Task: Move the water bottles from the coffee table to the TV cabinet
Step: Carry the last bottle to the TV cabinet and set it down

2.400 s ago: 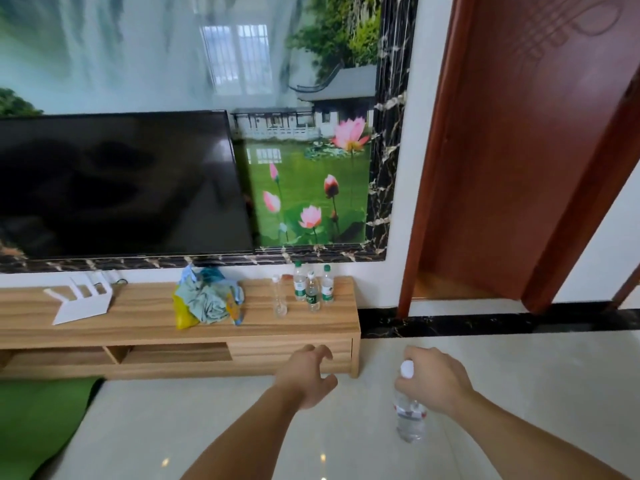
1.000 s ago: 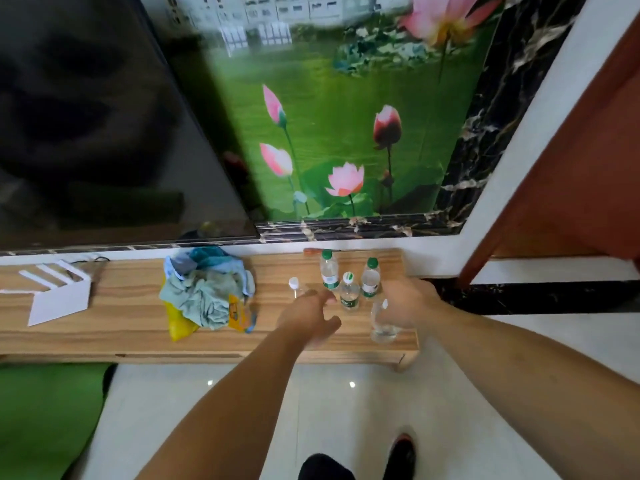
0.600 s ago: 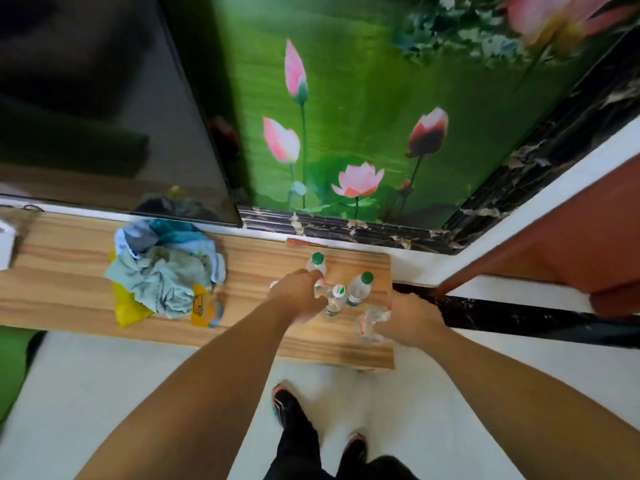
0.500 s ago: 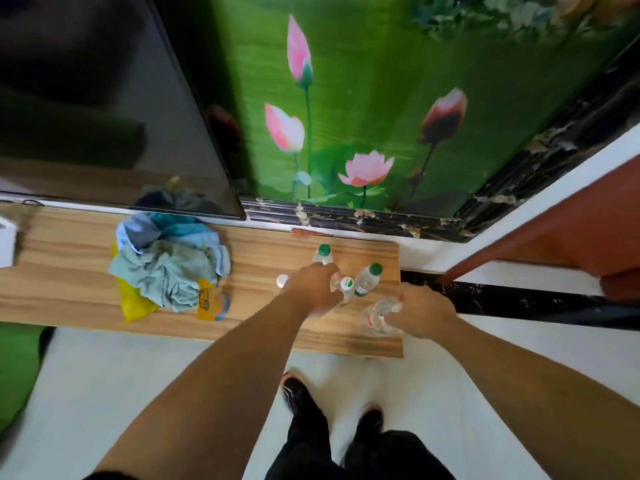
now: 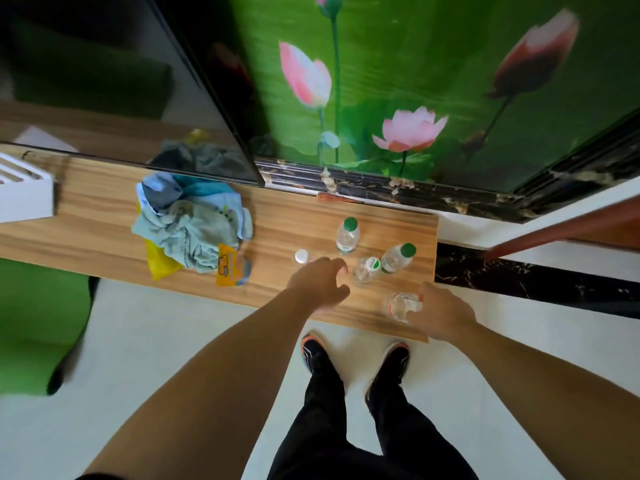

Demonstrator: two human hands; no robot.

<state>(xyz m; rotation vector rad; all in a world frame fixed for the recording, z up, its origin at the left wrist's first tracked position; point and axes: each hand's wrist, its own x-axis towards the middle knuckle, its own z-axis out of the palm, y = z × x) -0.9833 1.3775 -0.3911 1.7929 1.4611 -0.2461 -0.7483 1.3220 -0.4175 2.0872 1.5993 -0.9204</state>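
Head view: looking steeply down at TV cabinet surface (image 5: 104, 237), light wood.

Right hand (image 5: 445, 315) at the front right corner of the surface. Its fingers (image 5: 419, 299) are curled onto the top of a clear water bottle (image 5: 398, 308), clamped on it. Bottle upright, base on the surface right by the front edge.

Left hand (image 5: 320, 282) over the front edge, left of the right hand. Fingers apart and loosely bent, holding nothing.

Four more bottles stand at the right end of the surface:
- green-cap bottle (image 5: 347, 235) toward the back edge
- second green-cap bottle (image 5: 398, 258) near the right edge
- white-and-green-cap bottle (image 5: 365, 270) between those two and the held one, just right of the left hand's fingertips
- white-cap bottle (image 5: 302, 256) just behind the left hand, body mostly hidden

Cloth heap (image 5: 194, 230) mid-surface, lying on a yellow bag (image 5: 157, 263). White rack (image 5: 24, 195) at the left end. TV screen (image 5: 104, 81) above the back edge, lotus mural (image 5: 398, 98) to its right. Two shoes (image 5: 313, 353) on the white floor (image 5: 156, 341) below the front edge.
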